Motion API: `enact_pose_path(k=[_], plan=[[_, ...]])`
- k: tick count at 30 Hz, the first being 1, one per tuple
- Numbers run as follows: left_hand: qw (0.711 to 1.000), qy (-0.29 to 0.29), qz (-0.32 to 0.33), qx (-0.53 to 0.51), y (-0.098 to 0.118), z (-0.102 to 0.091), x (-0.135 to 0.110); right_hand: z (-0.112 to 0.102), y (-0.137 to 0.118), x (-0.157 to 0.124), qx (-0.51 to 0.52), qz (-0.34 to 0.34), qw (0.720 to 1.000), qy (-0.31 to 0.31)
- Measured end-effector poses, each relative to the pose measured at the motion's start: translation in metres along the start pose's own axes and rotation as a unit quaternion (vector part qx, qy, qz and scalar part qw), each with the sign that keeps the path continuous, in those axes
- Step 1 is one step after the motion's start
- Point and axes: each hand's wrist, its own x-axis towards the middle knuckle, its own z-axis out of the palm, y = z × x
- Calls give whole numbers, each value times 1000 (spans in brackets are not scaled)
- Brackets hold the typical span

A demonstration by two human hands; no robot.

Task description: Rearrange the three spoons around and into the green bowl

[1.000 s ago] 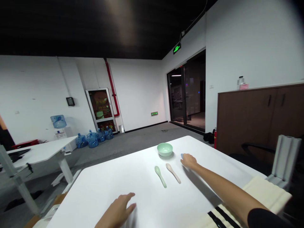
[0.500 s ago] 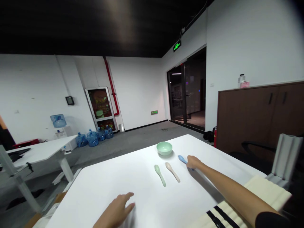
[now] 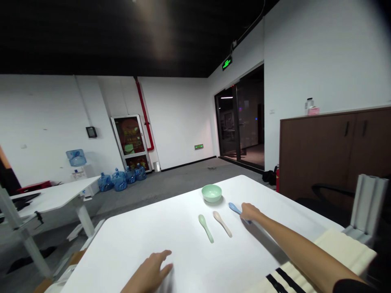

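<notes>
Spreading its thumb and fingers well apart, my left hand [image 3: 149, 273] holds nothing above the table [image 3: 122, 236]. Beyond lie the green spoon [image 3: 206, 229] and pale spoon [image 3: 223, 225]. My right hand [image 3: 250, 212] bunches its fingers over the handle of the blue spoon [image 3: 235, 208]; grip or mere touch, I can't tell. Its head, mostly covered a second ago, now shows, making three spoons near the bowl [image 3: 211, 197].
</notes>
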Motion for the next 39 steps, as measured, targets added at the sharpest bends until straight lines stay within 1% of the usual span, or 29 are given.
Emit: enact_pose_path(k=[7,11,14,17,21,23,26,29,31,34,39], plan=[[1000,6,1,-6,-6,2,3,-5,-6,-5,-3,-12,1000,21],[1000,9,7,-3,-6,2,2,-11,-15,-13,-15,-20,999,41],[1000,11,11,-4,-4,2,1,-20,-25,-22,-12,-33,998,57],[1000,10,11,-7,-3,3,1,-31,-35,-36,15,-71,993,88],[1000,15,14,-5,-4,3,3,-42,-47,-60,65,-160,975,140],[1000,24,20,-1,-5,3,3,-40,-51,-71,79,-193,966,152],[999,45,28,0,-7,3,4,-29,-54,-85,87,-209,962,151],[998,57,34,0,-8,2,4,-16,-54,-93,86,-213,965,124],[998,57,36,2,-8,2,4,-11,-54,-96,83,-215,967,106],[998,52,35,1,-7,2,4,-10,-55,-100,81,-215,968,97],[998,48,33,3,-3,2,2,-16,-56,-99,74,-220,966,117]])
